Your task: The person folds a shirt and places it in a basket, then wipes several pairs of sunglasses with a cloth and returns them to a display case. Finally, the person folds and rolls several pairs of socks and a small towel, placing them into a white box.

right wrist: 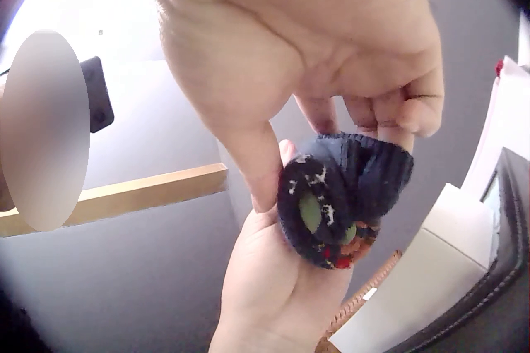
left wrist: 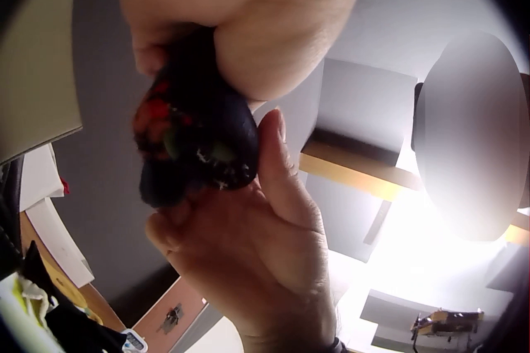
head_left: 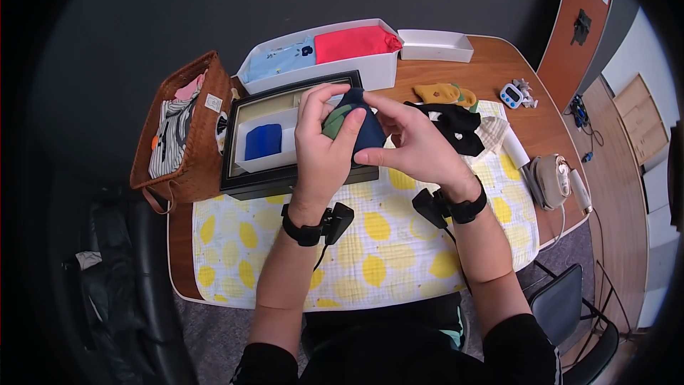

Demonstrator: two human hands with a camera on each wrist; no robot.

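Note:
A folded navy sock bundle [head_left: 370, 130] with a green patch is held up in both hands above the black case. My left hand [head_left: 318, 132] grips it from the left, thumb across its near face. My right hand [head_left: 422, 144] pinches the other side between thumb and fingers. In the right wrist view, the ribbed cuff of the sock bundle [right wrist: 364, 167] shows at the fingertips, with white loose threads and red and orange patterning on the knit. Below, a folded blue cloth [head_left: 263, 142] lies in a white box [head_left: 288, 144] inside the black case [head_left: 263, 189].
A wicker basket [head_left: 196, 164] of clothes stands left. Behind the case, a white bin [head_left: 356, 78] holds light blue and red garments. Mustard socks [head_left: 445, 94], black socks [head_left: 459, 128], a timer [head_left: 511, 95] and a beige device [head_left: 548, 182] lie right. A lemon-print cloth [head_left: 377, 242] covers the table front.

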